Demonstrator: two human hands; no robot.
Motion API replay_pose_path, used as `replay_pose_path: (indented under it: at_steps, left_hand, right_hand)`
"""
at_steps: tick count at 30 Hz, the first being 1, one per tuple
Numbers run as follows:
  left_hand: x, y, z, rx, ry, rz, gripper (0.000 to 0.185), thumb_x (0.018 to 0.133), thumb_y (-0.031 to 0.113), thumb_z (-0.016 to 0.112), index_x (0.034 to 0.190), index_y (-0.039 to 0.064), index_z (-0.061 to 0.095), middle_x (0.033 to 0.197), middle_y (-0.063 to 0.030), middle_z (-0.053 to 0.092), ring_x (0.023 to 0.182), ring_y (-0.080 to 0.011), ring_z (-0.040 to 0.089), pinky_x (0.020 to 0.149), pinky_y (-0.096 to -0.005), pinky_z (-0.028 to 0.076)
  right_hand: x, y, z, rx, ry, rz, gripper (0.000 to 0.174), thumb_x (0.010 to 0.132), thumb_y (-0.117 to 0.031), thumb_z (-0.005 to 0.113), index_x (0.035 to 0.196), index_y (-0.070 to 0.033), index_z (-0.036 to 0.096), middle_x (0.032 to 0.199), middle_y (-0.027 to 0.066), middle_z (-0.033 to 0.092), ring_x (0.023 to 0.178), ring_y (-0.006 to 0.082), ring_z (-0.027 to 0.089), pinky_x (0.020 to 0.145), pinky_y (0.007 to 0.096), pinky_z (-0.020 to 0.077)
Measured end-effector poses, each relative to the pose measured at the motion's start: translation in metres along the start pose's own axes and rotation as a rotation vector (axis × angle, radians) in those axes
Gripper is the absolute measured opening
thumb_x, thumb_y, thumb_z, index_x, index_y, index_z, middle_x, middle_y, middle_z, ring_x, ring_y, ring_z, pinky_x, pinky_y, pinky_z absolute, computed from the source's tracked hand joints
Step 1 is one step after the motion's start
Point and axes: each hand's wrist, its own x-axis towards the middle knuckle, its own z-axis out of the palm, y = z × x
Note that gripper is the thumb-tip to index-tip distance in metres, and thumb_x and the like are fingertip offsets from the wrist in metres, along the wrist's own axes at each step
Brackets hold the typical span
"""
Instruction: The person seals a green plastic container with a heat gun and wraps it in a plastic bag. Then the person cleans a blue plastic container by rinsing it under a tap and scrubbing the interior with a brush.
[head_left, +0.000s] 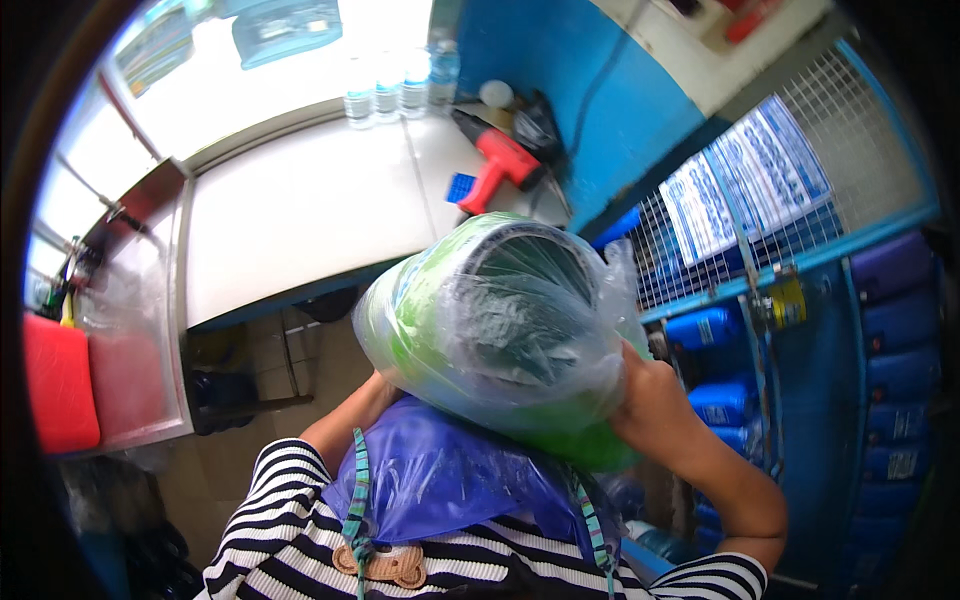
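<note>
A large roll of green-and-white printed plastic film (420, 315), wrapped in clear plastic, is tilted in front of my chest. Its hollow core opening (525, 262) faces up toward me, with crinkled clear wrap across it. My right hand (649, 401) grips the roll and bunched wrap at the right side. On the opposite side my left hand (385, 387) goes under the roll to support it; its fingers are hidden. Just below the roll is the purple plastic apron (442, 472) I wear over a striped top.
Ahead stands a white-topped counter (300, 202) bearing a red heat gun (499, 161) and several clear water bottles (401, 90). Blue jerrycans (705, 328) fill a rack at right, beside a blue-framed mesh door (810, 240) with printed sheets. At left is a red plastic object (60, 386).
</note>
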Motion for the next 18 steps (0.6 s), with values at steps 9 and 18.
replay_pose_path:
  at_steps: [9, 18]
  left_hand:
    - [0.026, -0.156, 0.046, 0.097, 0.064, -0.26, 0.04, 0.094, 0.031, 0.042, 0.121, 0.004, 0.054, 0.118, -0.0151, 0.06, 0.1, -0.0255, 0.062, 0.084, -0.0368, 0.05]
    - [0.103, -0.282, 0.126, 0.109, 0.087, -0.397, 0.038, 0.095, 0.027, 0.041, 0.122, 0.005, 0.055, 0.118, -0.0136, 0.061, 0.102, -0.024, 0.061, 0.082, -0.0352, 0.051]
  right_hand:
    - [-0.069, 0.144, -0.015, 0.168, -0.092, 0.244, 0.037, 0.071, -0.006, 0.065, 0.108, -0.003, 0.059, 0.081, 0.0252, 0.065, 0.082, 0.0436, 0.063, 0.073, 0.0488, 0.0515]
    - [-0.114, 0.281, -0.055, 0.237, -0.088, 0.537, 0.029, 0.074, -0.016, 0.069, 0.099, -0.001, 0.065, 0.087, 0.0227, 0.067, 0.087, 0.039, 0.066, 0.073, 0.0397, 0.0526]
